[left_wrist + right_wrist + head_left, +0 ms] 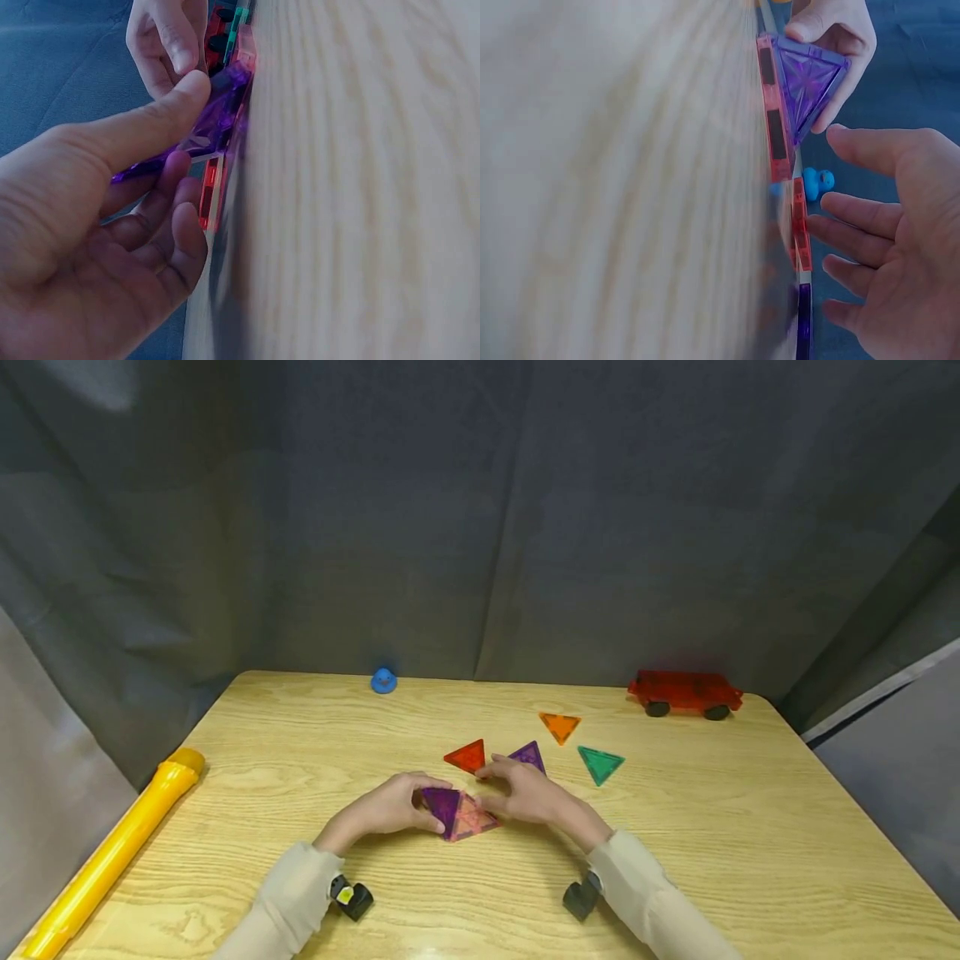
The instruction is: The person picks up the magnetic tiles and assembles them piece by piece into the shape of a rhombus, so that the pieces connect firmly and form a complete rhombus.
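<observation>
My left hand (393, 804) pinches a translucent purple triangular magnetic tile (441, 806) between thumb and fingers. In the right wrist view this purple tile (807, 79) is tilted up off the table, one edge close against a pink triangular tile (474, 820) lying flat. Whether those two edges touch, I cannot tell. Just right of the pink tile hovers my right hand (528, 792), fingers spread and loosely bent, with nothing held in the right wrist view. Beyond it lie a red triangular tile (468, 756) and a second purple tile (531, 755), both partly covered by that hand.
Farther right lie an orange triangular tile (561, 727) and a green one (601, 764). A small blue duck (383, 681) sits at the table's back edge, a red wheeled toy (686, 693) at the back right corner. Along the left edge runs a yellow tube (116, 852).
</observation>
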A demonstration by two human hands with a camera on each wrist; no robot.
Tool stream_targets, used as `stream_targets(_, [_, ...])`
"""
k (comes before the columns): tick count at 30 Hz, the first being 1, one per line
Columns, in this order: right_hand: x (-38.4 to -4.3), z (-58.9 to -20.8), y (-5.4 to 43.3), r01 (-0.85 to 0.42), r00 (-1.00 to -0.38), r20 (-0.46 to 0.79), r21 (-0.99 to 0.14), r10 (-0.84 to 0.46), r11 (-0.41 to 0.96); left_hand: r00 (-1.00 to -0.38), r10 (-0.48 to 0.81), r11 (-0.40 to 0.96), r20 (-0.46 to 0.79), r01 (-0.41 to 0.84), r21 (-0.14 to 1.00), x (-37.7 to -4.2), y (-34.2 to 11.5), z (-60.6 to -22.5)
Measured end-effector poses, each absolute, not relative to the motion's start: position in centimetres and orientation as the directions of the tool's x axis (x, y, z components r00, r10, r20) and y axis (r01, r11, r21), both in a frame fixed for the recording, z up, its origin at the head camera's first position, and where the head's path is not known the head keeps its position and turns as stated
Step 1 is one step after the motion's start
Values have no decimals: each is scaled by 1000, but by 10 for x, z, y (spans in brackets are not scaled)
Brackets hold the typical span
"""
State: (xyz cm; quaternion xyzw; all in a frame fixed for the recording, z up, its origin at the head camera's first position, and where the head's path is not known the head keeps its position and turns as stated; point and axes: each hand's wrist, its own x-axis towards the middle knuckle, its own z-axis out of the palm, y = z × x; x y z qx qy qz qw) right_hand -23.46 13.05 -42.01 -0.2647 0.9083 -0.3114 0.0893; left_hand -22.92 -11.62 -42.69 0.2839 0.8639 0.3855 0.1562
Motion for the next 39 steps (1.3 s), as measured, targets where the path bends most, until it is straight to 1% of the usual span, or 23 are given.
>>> stream_targets(7, [-230,-419,130,-433,-842,10,-608,-539,665,-783,620,534,-43,382,754,-229,-117,-427])
stream_targets(12, [-230,-418,129,-432,-853,52,-630,-520,646,-780,625,534,-43,387,752,-229,-117,-427])
stream_targets(16, [-236,-418,129,-424,-865,77,-640,-495,641,-779,625,532,-52,376,758,-229,-117,-427])
stream_targets(21, [-249,-421,127,-425,-873,92,-622,-478,658,-783,619,534,-60,364,763,-229,-117,-428])
stream_targets(30, [-276,-426,126,-395,-894,57,-567,-444,723,-784,617,538,-62,363,761,-228,-116,-426])
stream_targets(39, [-290,-428,120,-370,-896,-6,-543,-444,754,-788,611,543,-74,349,764,-229,-116,-426])
